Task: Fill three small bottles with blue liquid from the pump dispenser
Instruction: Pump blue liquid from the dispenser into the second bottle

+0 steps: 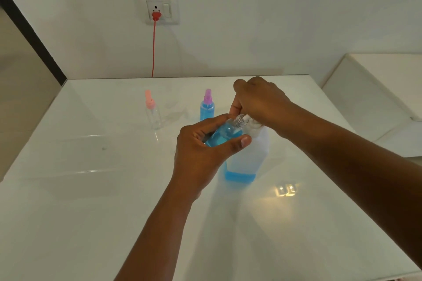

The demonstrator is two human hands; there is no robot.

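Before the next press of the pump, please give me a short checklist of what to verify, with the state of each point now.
1. Open bottle held firmly in left hand: ok.
2. Bottle mouth at the pump spout: ok, they meet.
3. Right hand on the pump head: ok.
4. Room left in the held bottle: ok, blue reaches only partway.
5. Liquid left in the dispenser: ok, but only a low blue layer at the bottom.
6. Other bottles out of the way: ok; the pink-capped bottle is empty, the purple-capped bottle is blue.
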